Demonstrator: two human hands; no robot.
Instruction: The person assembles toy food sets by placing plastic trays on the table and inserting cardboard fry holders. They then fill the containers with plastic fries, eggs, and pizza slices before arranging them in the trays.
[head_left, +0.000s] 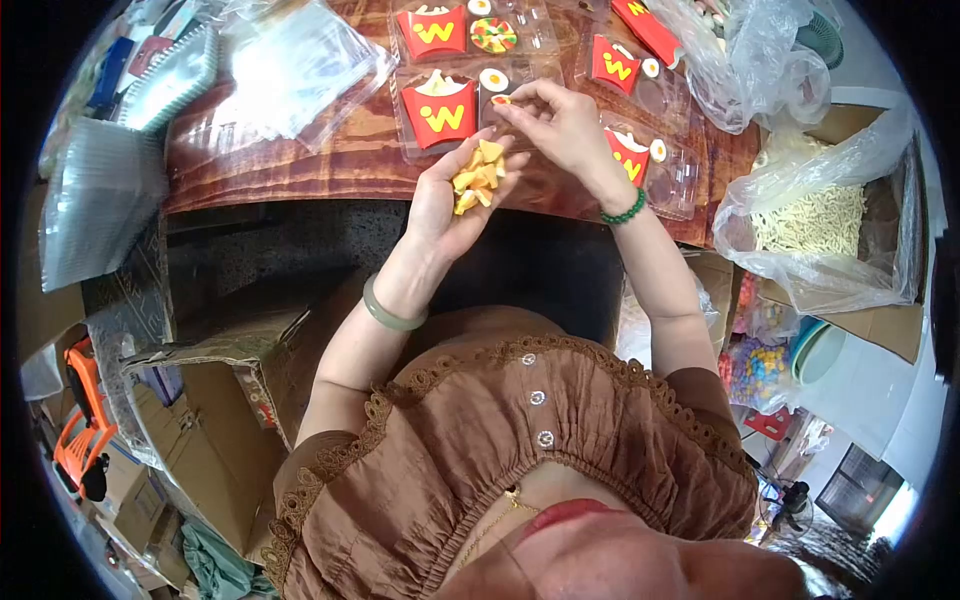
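Note:
My left hand (443,205), palm up, cups a small heap of yellow wedge-shaped pieces (480,178) at the table's front edge. Just to its right, my right hand (560,125) pinches a small red-and-white piece (501,100) above a clear plastic tray (408,140). In that tray lie a red toy fries box (440,112) with a yellow mark and a toy fried egg (493,80). Another tray beneath my right wrist holds a similar red fries box (628,160) and an egg (657,150), partly covered by my arm.
More trays with a fries box (432,32) and a round colourful piece (494,36) lie farther back. Clear bags (290,75) and stacked trays (105,200) are at left. At right stands a plastic-lined carton of pale fry-like pieces (815,215). An open carton (215,440) sits below left.

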